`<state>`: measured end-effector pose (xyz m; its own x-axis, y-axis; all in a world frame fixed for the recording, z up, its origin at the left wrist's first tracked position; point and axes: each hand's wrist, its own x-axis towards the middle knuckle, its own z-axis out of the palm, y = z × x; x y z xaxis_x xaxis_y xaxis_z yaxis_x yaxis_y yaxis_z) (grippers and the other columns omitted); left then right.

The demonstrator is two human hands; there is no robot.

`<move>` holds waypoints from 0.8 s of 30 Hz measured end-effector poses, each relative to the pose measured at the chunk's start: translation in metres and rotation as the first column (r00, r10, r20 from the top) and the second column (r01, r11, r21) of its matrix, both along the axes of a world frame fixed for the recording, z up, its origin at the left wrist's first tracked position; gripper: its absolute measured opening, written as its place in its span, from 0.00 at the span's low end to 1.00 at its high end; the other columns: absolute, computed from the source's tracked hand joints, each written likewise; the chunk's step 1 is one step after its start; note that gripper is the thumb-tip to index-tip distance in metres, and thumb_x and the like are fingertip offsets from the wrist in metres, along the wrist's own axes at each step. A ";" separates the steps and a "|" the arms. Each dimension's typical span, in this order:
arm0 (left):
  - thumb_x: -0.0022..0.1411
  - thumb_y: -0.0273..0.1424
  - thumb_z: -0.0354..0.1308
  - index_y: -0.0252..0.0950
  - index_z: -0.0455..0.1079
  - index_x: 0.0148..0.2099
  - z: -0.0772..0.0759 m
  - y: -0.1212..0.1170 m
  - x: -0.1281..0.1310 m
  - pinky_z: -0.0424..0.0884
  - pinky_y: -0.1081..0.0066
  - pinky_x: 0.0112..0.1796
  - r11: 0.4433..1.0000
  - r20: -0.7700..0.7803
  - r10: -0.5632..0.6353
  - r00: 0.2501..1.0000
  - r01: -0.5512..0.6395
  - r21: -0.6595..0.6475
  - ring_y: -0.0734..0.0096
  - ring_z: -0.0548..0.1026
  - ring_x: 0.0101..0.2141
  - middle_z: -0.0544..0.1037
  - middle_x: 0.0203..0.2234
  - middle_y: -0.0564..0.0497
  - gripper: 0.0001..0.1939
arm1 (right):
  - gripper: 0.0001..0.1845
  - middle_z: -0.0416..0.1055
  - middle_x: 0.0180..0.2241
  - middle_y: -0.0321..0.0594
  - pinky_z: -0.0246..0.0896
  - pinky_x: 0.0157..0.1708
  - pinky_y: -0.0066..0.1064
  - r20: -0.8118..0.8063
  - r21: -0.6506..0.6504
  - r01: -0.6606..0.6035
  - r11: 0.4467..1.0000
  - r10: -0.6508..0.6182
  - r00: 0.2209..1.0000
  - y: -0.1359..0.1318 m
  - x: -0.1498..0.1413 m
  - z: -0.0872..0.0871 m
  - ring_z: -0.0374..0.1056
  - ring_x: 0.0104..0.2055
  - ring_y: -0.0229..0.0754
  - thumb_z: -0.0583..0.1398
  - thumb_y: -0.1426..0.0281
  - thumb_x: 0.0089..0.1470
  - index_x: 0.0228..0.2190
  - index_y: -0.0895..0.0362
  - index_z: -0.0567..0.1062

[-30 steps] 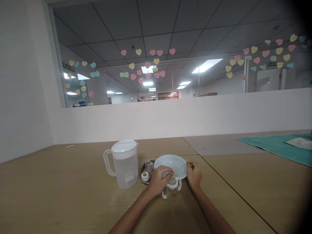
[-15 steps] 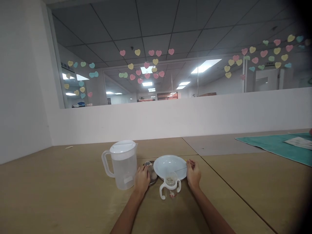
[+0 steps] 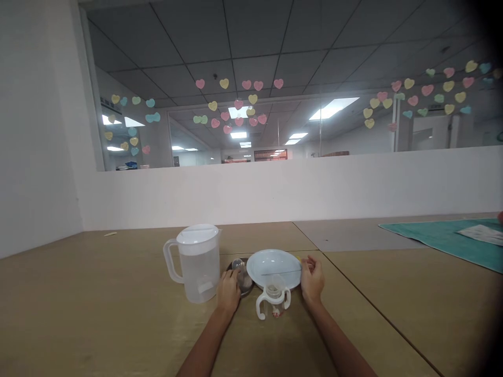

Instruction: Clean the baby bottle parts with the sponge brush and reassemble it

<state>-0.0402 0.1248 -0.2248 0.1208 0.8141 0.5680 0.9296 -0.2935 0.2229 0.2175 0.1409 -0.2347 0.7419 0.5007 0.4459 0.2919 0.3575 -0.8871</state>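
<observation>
My left hand (image 3: 229, 291) lies loosely over the left side of a small round metal dish (image 3: 247, 290), its fingers bent a little. Beside its fingertips in the dish is a small clear rounded piece (image 3: 237, 264). A thin rod (image 3: 277, 273) reaches leftward over the pale blue bowl (image 3: 260, 260) from the fingers of my right hand (image 3: 313, 280), which are closed at the bowl's right edge. In front of the bowl stands a clear baby bottle (image 3: 275, 310) with white handles and an open top.
A lidded translucent pitcher (image 3: 199, 272) stands left of my left hand, its handle turned left. Behind my right fingers a bit of yellow (image 3: 299, 258) shows. At the far right lies a teal cloth (image 3: 440, 236) with a white cloth (image 3: 481, 234) on it. A wall closes off the table's back.
The rod now lies lower and more nearly level across the bowl, and more of it shows. My left fingers have drawn back slightly from the clear rounded piece.
</observation>
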 end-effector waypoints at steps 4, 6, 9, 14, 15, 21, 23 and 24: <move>0.55 0.17 0.44 0.38 0.68 0.50 0.004 0.003 -0.004 0.66 0.67 0.45 0.997 0.062 -0.043 0.997 0.039 0.061 0.64 0.69 0.44 0.74 0.41 0.48 0.24 | 0.23 0.71 0.36 0.47 0.57 0.37 0.36 0.103 0.017 0.042 0.999 -0.044 0.994 0.000 -0.002 0.000 0.66 0.36 0.47 0.52 0.54 0.48 0.38 0.60 0.69; 0.58 0.21 0.44 0.38 0.68 0.49 0.014 0.002 -0.003 0.67 0.65 0.45 0.989 0.127 -0.063 0.990 0.045 0.142 0.63 0.70 0.43 0.74 0.39 0.48 0.20 | 0.22 0.70 0.37 0.49 0.57 0.39 0.37 0.186 0.073 0.072 0.995 -0.084 0.979 -0.001 -0.004 0.002 0.65 0.37 0.47 0.51 0.55 0.50 0.37 0.60 0.69; 0.62 0.28 0.44 0.38 0.69 0.47 0.034 0.001 0.005 0.68 0.62 0.44 0.958 0.267 -0.154 0.951 0.078 0.274 0.62 0.71 0.42 0.74 0.39 0.47 0.15 | 0.20 0.71 0.35 0.48 0.55 0.42 0.39 0.309 0.187 0.095 0.978 -0.150 0.939 -0.004 -0.009 0.006 0.64 0.39 0.48 0.50 0.57 0.54 0.36 0.60 0.70; 0.61 0.31 0.48 0.36 0.69 0.45 0.071 0.003 0.043 0.70 0.67 0.39 0.922 0.447 -0.376 0.812 0.281 0.265 0.66 0.74 0.37 0.75 0.38 0.47 0.13 | 0.16 0.73 0.34 0.45 0.54 0.44 0.39 0.536 0.280 0.011 0.960 -0.166 0.828 -0.010 -0.015 0.012 0.66 0.39 0.46 0.52 0.59 0.56 0.35 0.57 0.73; 0.60 0.31 0.49 0.36 0.69 0.45 0.079 0.003 0.053 0.70 0.68 0.38 0.909 0.459 -0.416 0.785 0.337 0.246 0.67 0.74 0.36 0.76 0.38 0.47 0.13 | 0.16 0.73 0.35 0.45 0.53 0.44 0.39 0.574 0.275 -0.013 0.961 -0.154 0.804 -0.010 -0.016 0.012 0.66 0.39 0.46 0.53 0.59 0.56 0.36 0.57 0.73; 0.58 0.24 0.50 0.38 0.71 0.45 0.112 -0.001 0.107 0.68 0.69 0.42 0.781 0.229 -0.625 0.746 0.602 0.167 0.70 0.72 0.38 0.76 0.35 0.50 0.15 | 0.15 0.73 0.37 0.46 0.54 0.44 0.39 0.702 0.307 -0.079 0.948 -0.170 0.691 -0.014 -0.014 0.015 0.66 0.40 0.45 0.53 0.63 0.58 0.43 0.57 0.71; 0.57 0.21 0.49 0.38 0.71 0.45 0.118 -0.003 0.119 0.67 0.69 0.43 0.760 0.145 -0.649 0.747 0.635 0.136 0.70 0.71 0.38 0.76 0.34 0.51 0.16 | 0.15 0.72 0.38 0.47 0.55 0.44 0.39 0.711 0.363 -0.108 0.926 -0.200 0.674 -0.015 -0.013 0.016 0.66 0.41 0.46 0.53 0.66 0.58 0.46 0.58 0.69; 0.57 0.21 0.49 0.37 0.72 0.44 0.121 -0.004 0.123 0.66 0.69 0.44 0.757 0.114 -0.653 0.749 0.641 0.130 0.69 0.71 0.38 0.76 0.34 0.50 0.16 | 0.16 0.72 0.39 0.47 0.56 0.44 0.40 0.707 0.385 -0.109 0.916 -0.217 0.673 -0.015 -0.013 0.016 0.66 0.41 0.46 0.53 0.67 0.58 0.47 0.58 0.67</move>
<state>0.0826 0.1206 -0.1043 0.5147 0.5236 0.6790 0.4698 -0.8347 0.2875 0.2044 0.1256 -0.2185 0.1179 0.1480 0.9819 0.8065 0.5626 -0.1817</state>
